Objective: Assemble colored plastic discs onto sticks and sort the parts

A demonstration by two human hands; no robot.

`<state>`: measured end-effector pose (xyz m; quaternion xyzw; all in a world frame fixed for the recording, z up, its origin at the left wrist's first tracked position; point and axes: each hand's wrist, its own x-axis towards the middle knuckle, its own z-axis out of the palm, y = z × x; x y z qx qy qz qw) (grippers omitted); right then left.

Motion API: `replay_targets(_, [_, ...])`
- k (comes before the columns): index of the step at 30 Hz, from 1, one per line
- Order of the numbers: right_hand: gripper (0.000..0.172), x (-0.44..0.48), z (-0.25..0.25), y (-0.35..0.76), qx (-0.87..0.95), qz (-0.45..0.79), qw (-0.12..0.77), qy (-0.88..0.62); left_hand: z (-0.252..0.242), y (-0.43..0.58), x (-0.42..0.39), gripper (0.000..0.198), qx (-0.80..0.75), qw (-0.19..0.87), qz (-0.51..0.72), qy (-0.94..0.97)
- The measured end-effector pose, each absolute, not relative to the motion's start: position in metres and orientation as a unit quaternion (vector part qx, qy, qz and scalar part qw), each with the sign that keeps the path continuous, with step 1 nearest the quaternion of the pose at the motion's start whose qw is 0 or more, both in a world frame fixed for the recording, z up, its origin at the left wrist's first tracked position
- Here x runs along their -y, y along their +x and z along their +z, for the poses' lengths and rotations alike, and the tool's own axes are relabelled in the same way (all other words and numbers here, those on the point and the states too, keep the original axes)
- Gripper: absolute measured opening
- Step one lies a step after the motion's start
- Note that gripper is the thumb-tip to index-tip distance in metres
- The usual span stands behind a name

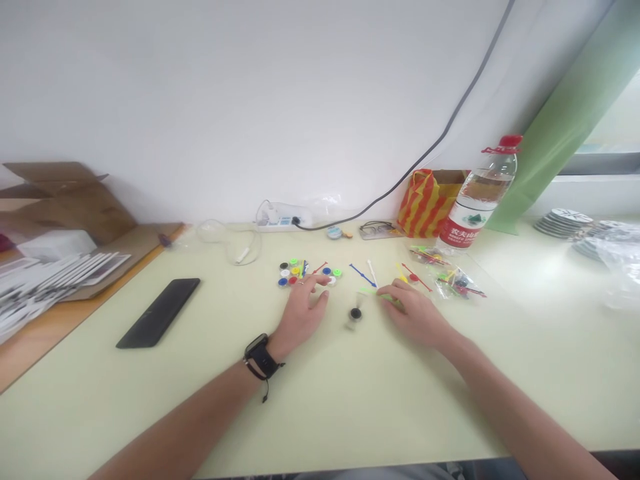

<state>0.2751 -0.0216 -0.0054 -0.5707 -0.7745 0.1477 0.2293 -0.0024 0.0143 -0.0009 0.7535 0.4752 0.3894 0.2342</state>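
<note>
My left hand (pixel 303 308) lies palm down on the pale green table (pixel 350 400), fingers stretched toward a cluster of small coloured round caps (pixel 295 272). A black watch (pixel 260 359) is on that wrist. My right hand (pixel 415 312) rests on the table with fingers curled over a thin green stick (pixel 373 291). Between the hands sits a small clear piece with a black round centre (pixel 355 315). Blue (pixel 363 275), white (pixel 372 273) and red (pixel 417 277) sticks lie just beyond my fingers.
A black phone (pixel 159 312) lies at the left. Small plastic bags of parts (pixel 453 281), a water bottle (pixel 475 200) and a red-yellow striped bag (pixel 425 203) stand at the back right. A power strip (pixel 280 220) and cable run along the wall. Cardboard and papers (pixel 55 267) pile at the left.
</note>
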Motion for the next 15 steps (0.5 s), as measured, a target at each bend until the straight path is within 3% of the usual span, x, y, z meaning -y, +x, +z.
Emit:
replay_targets(7, [0.018, 0.0163, -0.0114, 0.2799, 0.768, 0.129, 0.234, -0.583, -0.0064, -0.0068, -0.0176, 0.046, -0.45, 0.224, 0.348, 0.791])
replay_targets(15, [0.006, 0.0176, -0.0044, 0.2782, 0.717, 0.13, 0.317, -0.607, -0.0079, -0.0065, -0.0158, 0.054, -0.443, 0.174, 0.315, 0.821])
